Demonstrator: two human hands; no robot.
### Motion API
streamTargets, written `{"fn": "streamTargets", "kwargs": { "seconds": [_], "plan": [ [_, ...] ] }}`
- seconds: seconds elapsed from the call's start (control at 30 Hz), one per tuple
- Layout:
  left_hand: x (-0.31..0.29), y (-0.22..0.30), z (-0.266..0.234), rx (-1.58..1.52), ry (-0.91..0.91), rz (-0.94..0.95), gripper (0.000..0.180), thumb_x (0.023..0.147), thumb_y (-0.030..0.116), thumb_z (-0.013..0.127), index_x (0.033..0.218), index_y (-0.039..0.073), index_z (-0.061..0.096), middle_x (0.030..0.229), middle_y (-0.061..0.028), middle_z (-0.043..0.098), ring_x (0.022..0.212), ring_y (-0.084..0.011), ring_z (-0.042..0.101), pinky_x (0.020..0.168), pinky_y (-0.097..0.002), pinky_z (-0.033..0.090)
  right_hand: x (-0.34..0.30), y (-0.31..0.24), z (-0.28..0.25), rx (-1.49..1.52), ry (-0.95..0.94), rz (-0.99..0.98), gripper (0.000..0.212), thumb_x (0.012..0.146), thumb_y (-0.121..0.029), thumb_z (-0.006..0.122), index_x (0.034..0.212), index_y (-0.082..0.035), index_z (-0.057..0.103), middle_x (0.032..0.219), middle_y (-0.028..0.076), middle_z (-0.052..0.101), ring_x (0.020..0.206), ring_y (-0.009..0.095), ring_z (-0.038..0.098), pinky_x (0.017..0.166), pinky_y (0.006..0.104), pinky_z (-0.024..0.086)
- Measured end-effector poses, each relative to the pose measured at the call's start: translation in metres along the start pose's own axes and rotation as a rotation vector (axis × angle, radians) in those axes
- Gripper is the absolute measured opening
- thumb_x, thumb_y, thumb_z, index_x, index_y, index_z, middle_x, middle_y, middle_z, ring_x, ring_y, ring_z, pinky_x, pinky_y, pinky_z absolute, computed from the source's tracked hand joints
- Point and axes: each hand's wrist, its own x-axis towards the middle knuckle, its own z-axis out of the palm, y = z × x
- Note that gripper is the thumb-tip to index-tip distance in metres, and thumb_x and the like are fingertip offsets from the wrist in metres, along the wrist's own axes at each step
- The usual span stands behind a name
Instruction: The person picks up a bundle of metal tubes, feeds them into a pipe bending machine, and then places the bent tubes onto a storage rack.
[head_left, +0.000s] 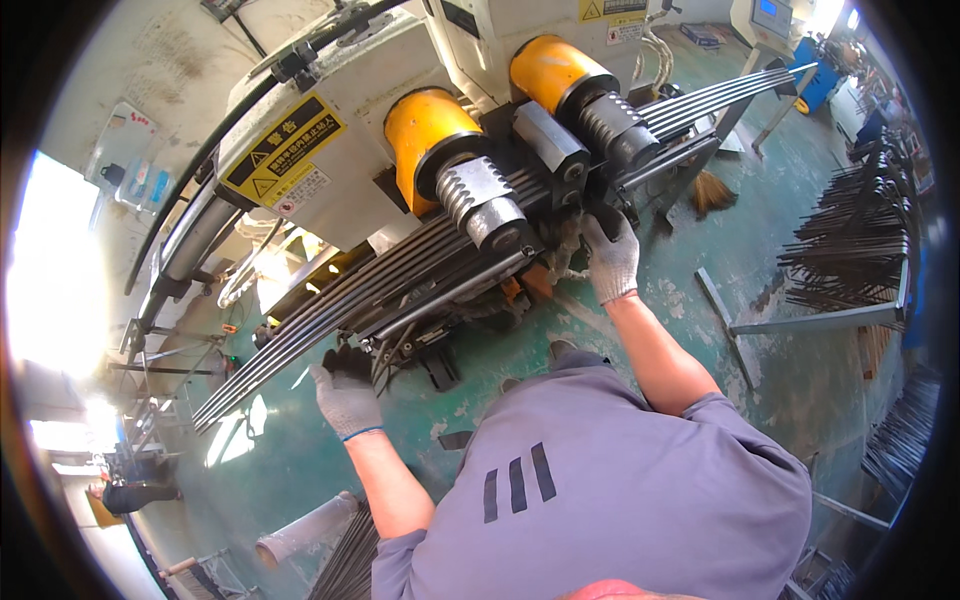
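Several long thin metal rods point(330, 312) lie side by side across the machine, under two orange cylinders point(425, 128) point(558, 72) with grooved metal ends. My left hand point(347, 395), in a pale glove with dark fingers, hovers just below the rods on the left. Its thumb is apart from its fingers, and nothing shows in it. My right hand point(612, 258), gloved alike, reaches up to the machine's front beneath the dark grey block point(552, 150). Its dark fingertips blend into the machine there, so whether they grip anything is hidden. A round bar point(440, 292) runs along the front of the rods.
Beyond the rods stands the white machine housing point(330, 205) with a yellow-black warning label. At right, a rack holds many dark rods point(845, 235) beside a grey metal stand point(810, 322). A broom point(712, 192) rests behind. Lower left lies a wrapped roll point(305, 530).
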Motion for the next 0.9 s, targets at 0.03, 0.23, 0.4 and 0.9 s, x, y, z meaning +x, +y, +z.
{"fn": "streamTargets", "kwargs": {
  "seconds": [0.03, 0.23, 0.4, 0.9],
  "plan": [
    [0.004, 0.010, -0.005, -0.036, -0.023, 0.011, 0.054, 0.110, 0.052, 0.048, 0.132, 0.004, 0.059, 0.124, -0.0152, 0.063, 0.116, -0.0338, 0.058, 0.107, -0.0508, 0.047, 0.003, -0.012, 0.010, 0.064, 0.002, 0.049, 0.028, 0.102, -0.010, 0.064, 0.126, 0.004, 0.068, 0.114, 0.004, 0.072, 0.100, 0.012, 0.063, 0.089, 0.0278, 0.051],
    [0.001, 0.037, 0.045, 0.108, -0.010, 0.101, 0.056, 0.107, 0.055, 0.051, 0.140, 0.010, 0.059, 0.134, -0.0103, 0.063, 0.124, -0.0272, 0.058, 0.109, -0.0473, 0.044, 0.032, 0.000, 0.024, 0.189, 0.015, -0.044, 0.030, 0.101, -0.016, 0.067, 0.124, 0.003, 0.069, 0.105, 0.004, 0.072, 0.091, 0.013, 0.062, 0.082, 0.0285, 0.051],
    [0.013, 0.039, 0.042, 0.025, -0.176, 0.140, 0.052, 0.109, 0.049, 0.049, 0.142, 0.010, 0.058, 0.138, -0.0097, 0.063, 0.126, -0.0283, 0.059, 0.110, -0.0466, 0.044, 0.048, 0.012, 0.029, 0.367, -0.039, 0.012, 0.035, 0.104, -0.019, 0.065, 0.128, 0.006, 0.067, 0.116, 0.009, 0.072, 0.105, 0.018, 0.061, 0.097, 0.0322, 0.048],
    [-0.065, 0.145, 0.254, 0.597, 0.058, 0.918, 0.032, 0.099, 0.018, 0.073, 0.123, -0.003, 0.069, 0.110, -0.0110, 0.073, 0.093, -0.0207, 0.072, 0.083, -0.0347, 0.060, 0.089, 0.019, 0.029, 0.618, -0.030, 0.257, 0.045, 0.106, -0.029, 0.063, 0.136, 0.004, 0.059, 0.128, 0.012, 0.064, 0.113, 0.022, 0.062, 0.098, 0.0360, 0.051]
  ]
}}
